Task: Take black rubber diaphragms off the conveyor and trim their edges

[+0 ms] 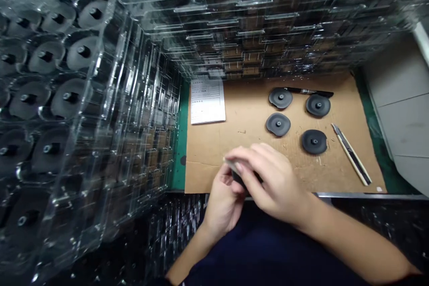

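My left hand (221,203) is closed around a dark part (237,179), mostly hidden behind the fingers; it looks like one of the black rounded discs. Over it, my right hand (273,178) pinches a thin greyish flat piece (232,166) against the part's upper side. What this piece is I cannot make out. Beyond the right hand lie several black discs with a central stub, among them a near one (314,141) and a far one (280,98), all on a cardboard sheet (214,147).
A utility knife (351,154) lies to the right, and a black pen (308,92) at the back. A printed paper pad (208,102) rests back left. Stacked clear trays (147,76) holding similar discs rise at left; more trays (268,22) stand behind. A pale panel (398,111) bounds the right.
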Demonstrator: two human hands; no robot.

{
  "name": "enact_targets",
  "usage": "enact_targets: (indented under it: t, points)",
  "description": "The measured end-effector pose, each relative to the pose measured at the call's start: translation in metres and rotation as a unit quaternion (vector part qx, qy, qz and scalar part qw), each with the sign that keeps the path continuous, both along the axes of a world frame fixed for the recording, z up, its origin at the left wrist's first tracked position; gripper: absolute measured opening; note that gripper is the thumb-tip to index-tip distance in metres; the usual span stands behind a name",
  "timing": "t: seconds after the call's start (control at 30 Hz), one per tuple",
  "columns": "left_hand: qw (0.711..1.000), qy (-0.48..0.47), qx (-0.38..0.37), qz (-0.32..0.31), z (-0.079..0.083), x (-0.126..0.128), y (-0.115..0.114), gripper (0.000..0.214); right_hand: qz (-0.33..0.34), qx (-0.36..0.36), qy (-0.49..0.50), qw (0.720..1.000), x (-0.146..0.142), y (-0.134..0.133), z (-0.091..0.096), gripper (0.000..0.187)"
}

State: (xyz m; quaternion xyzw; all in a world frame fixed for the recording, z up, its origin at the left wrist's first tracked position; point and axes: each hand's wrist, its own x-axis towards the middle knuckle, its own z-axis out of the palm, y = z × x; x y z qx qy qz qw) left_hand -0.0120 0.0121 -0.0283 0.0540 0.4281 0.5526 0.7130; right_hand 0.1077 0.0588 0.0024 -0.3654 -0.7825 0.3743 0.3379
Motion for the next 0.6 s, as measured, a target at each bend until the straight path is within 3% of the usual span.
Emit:
enact_targets:
  t: [0.03,0.1,0.2,0.27,0.37,0.47,0.53,0.6]
  points:
    - [1.0,-0.003,-0.002,-0.007,0.001,0.001,0.001,0.038,-0.016,0.019,0.004,1.0,0.001,0.0,0.0,0.025]
    - [1.0,-0.01,-0.006,-0.02,0.004,0.001,0.003,0.039,0.013,0.029,0.018,0.999,0.008,-0.004,0.0,0.027]
    - [0.999,-0.021,-0.001,-0.025,0.006,-0.002,0.005,0.05,0.059,-0.016,0.007,0.998,0.024,-0.013,-0.001,0.026]
    - [1.0,-0.02,0.005,-0.022,0.007,-0.003,0.005,0.059,0.007,-0.034,-0.037,0.999,0.031,-0.013,-0.001,0.026]
    - [0.999,-0.034,0.0,-0.013,0.008,-0.002,0.004,0.06,-0.052,0.047,-0.08,0.994,0.03,-0.003,0.002,0.029]
    - [0.995,-0.077,-0.027,-0.048,0.008,-0.004,0.001,0.047,0.047,0.123,-0.01,0.991,0.023,0.013,0.003,0.023]
    - [0.994,-0.069,-0.041,-0.078,0.006,-0.007,-0.002,0.039,0.099,0.08,0.006,0.992,0.021,0.019,0.004,0.024]
    - [0.994,-0.037,-0.054,-0.089,0.003,-0.008,-0.003,0.038,0.076,0.031,-0.037,0.996,0.02,0.018,0.007,0.026]
